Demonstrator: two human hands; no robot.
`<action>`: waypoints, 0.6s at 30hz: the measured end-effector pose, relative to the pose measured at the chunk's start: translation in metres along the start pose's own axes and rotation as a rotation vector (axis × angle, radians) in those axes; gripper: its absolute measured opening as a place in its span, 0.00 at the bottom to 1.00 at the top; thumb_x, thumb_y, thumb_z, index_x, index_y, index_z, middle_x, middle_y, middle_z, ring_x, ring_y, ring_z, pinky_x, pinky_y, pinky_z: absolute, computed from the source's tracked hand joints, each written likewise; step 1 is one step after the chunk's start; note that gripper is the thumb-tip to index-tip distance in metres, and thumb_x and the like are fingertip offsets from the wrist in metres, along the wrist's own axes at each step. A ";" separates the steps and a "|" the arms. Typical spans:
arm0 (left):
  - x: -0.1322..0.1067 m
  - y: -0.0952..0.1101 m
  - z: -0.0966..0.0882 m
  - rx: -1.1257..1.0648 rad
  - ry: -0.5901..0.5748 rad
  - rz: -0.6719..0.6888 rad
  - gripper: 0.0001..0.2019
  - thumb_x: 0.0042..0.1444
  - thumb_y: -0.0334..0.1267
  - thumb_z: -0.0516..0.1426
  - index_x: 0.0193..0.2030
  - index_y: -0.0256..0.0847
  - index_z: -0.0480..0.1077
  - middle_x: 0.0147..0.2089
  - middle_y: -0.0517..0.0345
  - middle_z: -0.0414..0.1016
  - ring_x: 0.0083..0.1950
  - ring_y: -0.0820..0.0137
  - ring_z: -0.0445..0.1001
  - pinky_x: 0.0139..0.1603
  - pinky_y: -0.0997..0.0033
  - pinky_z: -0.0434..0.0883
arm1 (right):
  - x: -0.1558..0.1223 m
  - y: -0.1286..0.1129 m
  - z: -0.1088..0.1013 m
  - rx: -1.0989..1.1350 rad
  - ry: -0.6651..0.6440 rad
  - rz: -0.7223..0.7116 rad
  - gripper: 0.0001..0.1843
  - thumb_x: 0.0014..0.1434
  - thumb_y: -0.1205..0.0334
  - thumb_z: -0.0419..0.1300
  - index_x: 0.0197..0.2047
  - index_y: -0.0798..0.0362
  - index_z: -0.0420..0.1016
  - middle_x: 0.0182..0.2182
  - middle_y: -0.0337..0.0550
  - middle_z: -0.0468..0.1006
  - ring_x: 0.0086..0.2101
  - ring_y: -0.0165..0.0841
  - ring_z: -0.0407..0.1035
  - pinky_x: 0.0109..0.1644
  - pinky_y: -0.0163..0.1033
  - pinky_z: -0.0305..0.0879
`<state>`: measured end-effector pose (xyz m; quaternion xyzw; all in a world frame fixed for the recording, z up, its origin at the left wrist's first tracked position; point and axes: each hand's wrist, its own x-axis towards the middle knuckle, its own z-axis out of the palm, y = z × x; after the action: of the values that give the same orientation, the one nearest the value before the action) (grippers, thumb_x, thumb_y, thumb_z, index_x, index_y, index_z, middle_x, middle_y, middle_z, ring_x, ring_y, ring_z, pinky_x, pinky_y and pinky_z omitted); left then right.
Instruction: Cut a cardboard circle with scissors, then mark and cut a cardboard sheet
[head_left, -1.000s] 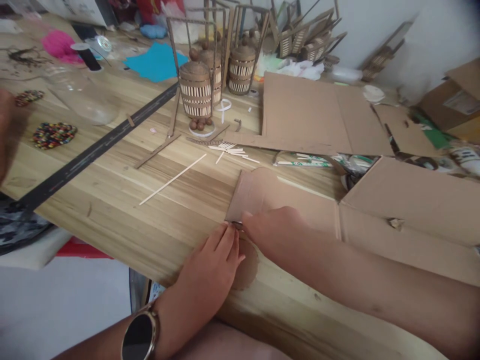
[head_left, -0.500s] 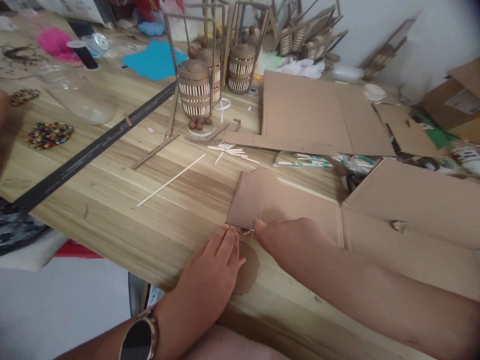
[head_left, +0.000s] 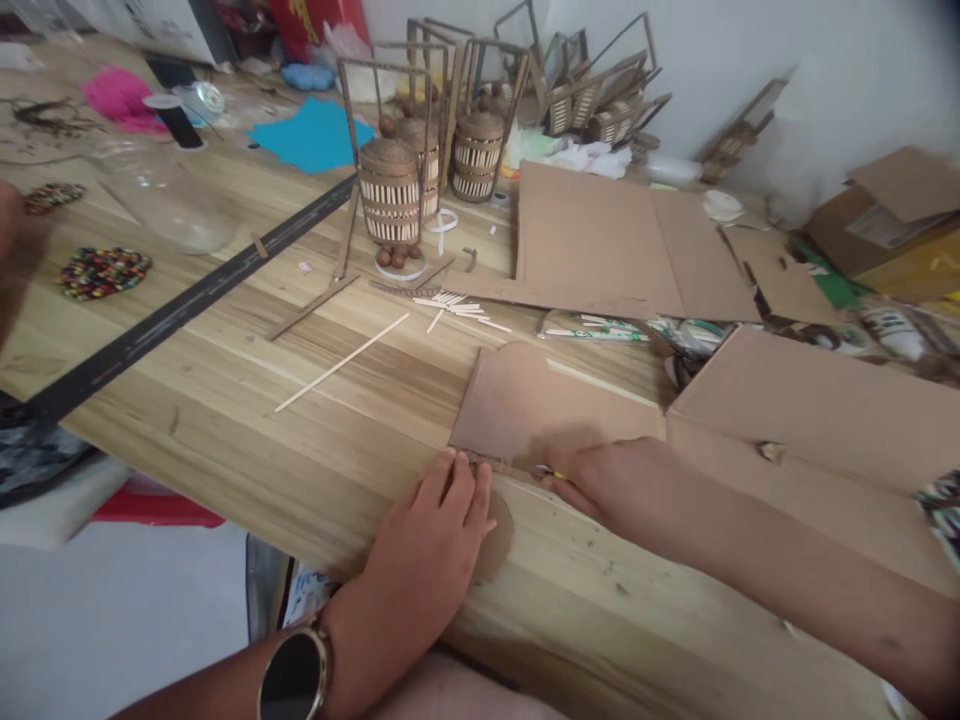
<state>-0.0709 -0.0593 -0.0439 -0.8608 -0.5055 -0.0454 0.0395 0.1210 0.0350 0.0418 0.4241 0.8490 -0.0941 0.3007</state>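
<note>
My left hand (head_left: 433,540) lies flat, fingers stretched out, pressing on a round brown cardboard piece (head_left: 501,535) at the table's front edge. A watch sits on that wrist. Just beyond the fingertips lies a flat cardboard sheet (head_left: 517,400) with a rounded top. My right hand (head_left: 611,485) is closed around a small tool with a yellow tip (head_left: 556,473), held against the sheet's near edge. Most of the tool is hidden in the fingers.
A long black strip (head_left: 172,315) crosses the wooden table (head_left: 225,420), with a thin wooden stick (head_left: 341,362) near it. Stick-built lanterns (head_left: 388,190), a big cardboard sheet (head_left: 600,240), a folded box (head_left: 810,400), beads (head_left: 105,270) and a glass jar (head_left: 161,195) lie beyond. A blurred hand (head_left: 15,250) shows far left.
My right hand has slid to the right along the sheet's near edge with the tool. My left hand has stayed pressed on the round piece.
</note>
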 end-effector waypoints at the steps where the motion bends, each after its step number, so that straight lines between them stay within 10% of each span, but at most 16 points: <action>1: 0.000 0.002 0.000 0.012 -0.001 -0.008 0.20 0.72 0.38 0.49 0.65 0.30 0.67 0.60 0.35 0.76 0.62 0.54 0.74 0.54 0.59 0.75 | 0.000 0.001 -0.005 0.015 0.016 -0.001 0.13 0.72 0.58 0.51 0.42 0.51 0.76 0.32 0.44 0.85 0.33 0.41 0.80 0.26 0.35 0.55; 18: 0.005 0.001 -0.009 -0.027 0.072 -0.032 0.19 0.70 0.39 0.53 0.59 0.27 0.73 0.57 0.40 0.79 0.57 0.56 0.76 0.53 0.61 0.74 | 0.041 -0.044 -0.009 -0.075 0.162 -0.080 0.09 0.68 0.66 0.56 0.40 0.55 0.78 0.29 0.49 0.84 0.32 0.45 0.82 0.27 0.38 0.69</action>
<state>-0.0681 -0.0568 -0.0345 -0.8509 -0.5166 -0.0835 0.0454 0.0637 0.0385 0.0202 0.3845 0.8899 -0.0397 0.2424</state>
